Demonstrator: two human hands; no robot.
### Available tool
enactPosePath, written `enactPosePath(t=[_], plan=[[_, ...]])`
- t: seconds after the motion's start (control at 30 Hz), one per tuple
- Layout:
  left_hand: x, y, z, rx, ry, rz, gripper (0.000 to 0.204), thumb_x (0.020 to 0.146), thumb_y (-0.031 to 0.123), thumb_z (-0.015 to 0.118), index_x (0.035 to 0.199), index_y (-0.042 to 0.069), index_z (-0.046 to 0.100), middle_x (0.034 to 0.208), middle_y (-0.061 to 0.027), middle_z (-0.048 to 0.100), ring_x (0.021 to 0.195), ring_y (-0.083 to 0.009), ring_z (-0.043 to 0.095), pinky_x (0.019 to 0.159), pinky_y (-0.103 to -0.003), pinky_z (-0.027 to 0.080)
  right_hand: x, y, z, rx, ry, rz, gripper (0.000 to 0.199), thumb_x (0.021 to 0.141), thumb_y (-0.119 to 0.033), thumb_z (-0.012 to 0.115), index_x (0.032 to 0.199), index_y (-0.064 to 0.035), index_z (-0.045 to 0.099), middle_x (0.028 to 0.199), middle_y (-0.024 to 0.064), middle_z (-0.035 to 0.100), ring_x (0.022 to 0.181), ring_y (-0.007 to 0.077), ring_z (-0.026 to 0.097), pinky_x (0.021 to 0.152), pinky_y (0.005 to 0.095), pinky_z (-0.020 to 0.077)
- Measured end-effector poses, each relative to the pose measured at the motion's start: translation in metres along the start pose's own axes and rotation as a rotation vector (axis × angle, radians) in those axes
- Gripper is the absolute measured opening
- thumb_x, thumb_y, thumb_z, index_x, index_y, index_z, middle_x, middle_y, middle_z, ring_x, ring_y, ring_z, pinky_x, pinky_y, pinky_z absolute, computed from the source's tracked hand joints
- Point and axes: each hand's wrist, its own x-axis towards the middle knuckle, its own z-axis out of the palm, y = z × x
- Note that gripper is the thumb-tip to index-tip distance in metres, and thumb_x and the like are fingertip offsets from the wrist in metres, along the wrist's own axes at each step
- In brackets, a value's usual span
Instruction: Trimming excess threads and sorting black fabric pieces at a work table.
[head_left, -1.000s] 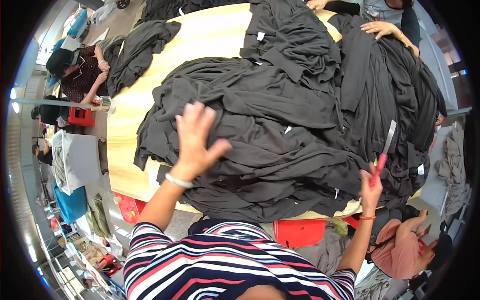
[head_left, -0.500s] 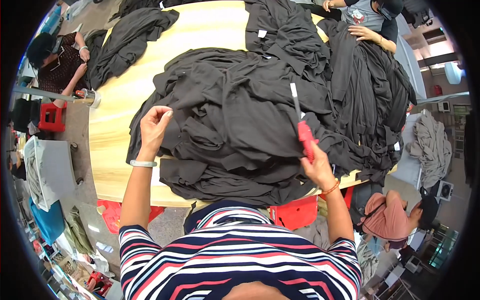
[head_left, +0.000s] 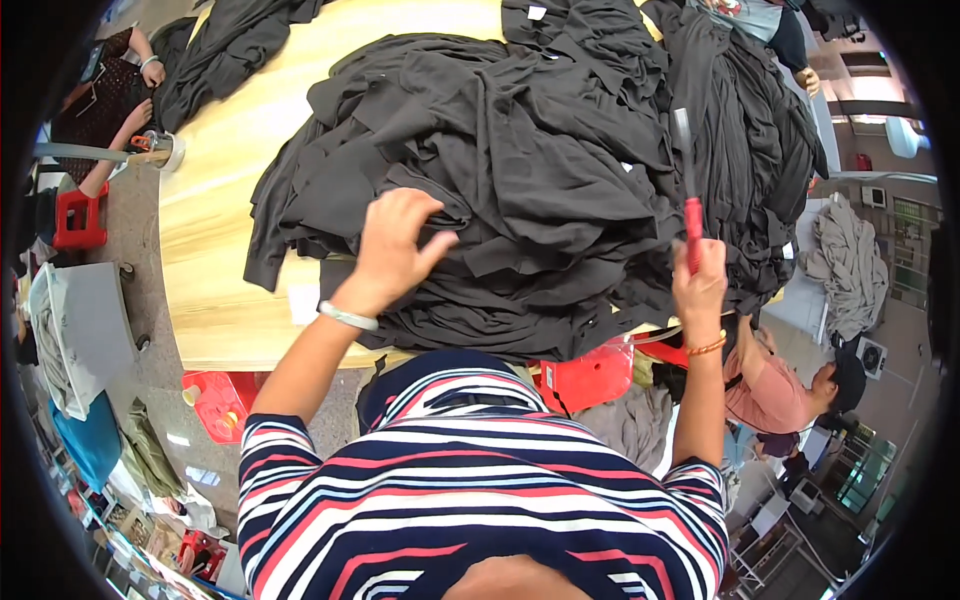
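Note:
A large heap of dark grey-black knit garments (head_left: pixel 520 170) covers the table in front of me. Over its near left part hovers my left hand (head_left: pixel 395 245), fingers and thumb apart and nothing between them; whether the fingertips touch the cloth I cannot tell. My right hand (head_left: pixel 702 285) is wrapped around the red handle of a tool with a long, thin metal shaft (head_left: pixel 690 222). The tool is held upright at the heap's right side, its pale flat tip pointing away from me. Its exact kind does not show.
Pale wooden tabletop (head_left: pixel 215 240) shows on the left, with a small container (head_left: pixel 170 155) at its edge. More dark garments (head_left: pixel 745 150) lie at the right. Red stools (head_left: pixel 590 380) stand under the near edge. Co-workers sit at far left and far right; a person in pink (head_left: pixel 770 385) is near right.
My left hand has moved right and nearer over the heap, its fingers spreading from a pinch. My right hand has carried the red-handled tool to the right. The view has shifted.

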Motion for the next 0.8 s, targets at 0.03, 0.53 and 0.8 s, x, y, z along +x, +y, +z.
enactPosePath(t=[0.03,0.53,0.8], plan=[[-0.007,-0.001,0.01,0.1,-0.041,0.032,0.037,0.072,0.018,0.077,0.101,0.005,0.058,0.1,-0.0094,0.059,0.096,-0.0288,0.055,0.089,-0.043,0.041,-0.011,-0.008,0.003,0.006,-0.044,0.01,0.016,0.087,-0.015,0.064,0.091,-0.0024,0.056,0.099,0.0188,0.054,0.082,0.0417,0.059,0.069,0.0453,0.0487],[-0.072,-0.017,0.0,-0.336,-0.606,-0.54,0.025,0.091,0.014,0.063,0.075,-0.003,0.052,0.063,0.0059,0.042,0.062,-0.0043,0.036,0.053,-0.025,0.033,-0.073,-0.066,0.023,0.297,-0.514,-0.031,0.025,0.086,-0.009,0.065,0.099,-0.0038,0.044,0.079,0.0173,0.059,0.076,0.0402,0.06,0.065,0.0437,0.0475],[-0.066,-0.018,0.02,-0.766,-0.432,-0.701,0.016,0.09,0.015,0.066,0.092,0.0,0.063,0.078,0.0065,0.057,0.07,-0.0023,0.047,0.065,-0.019,0.039,-0.08,-0.073,0.017,0.264,-0.669,-0.108,0.03,0.083,-0.006,0.064,0.108,-0.0043,0.047,0.082,0.0151,0.061,0.082,0.0371,0.061,0.069,0.0419,0.0483]])
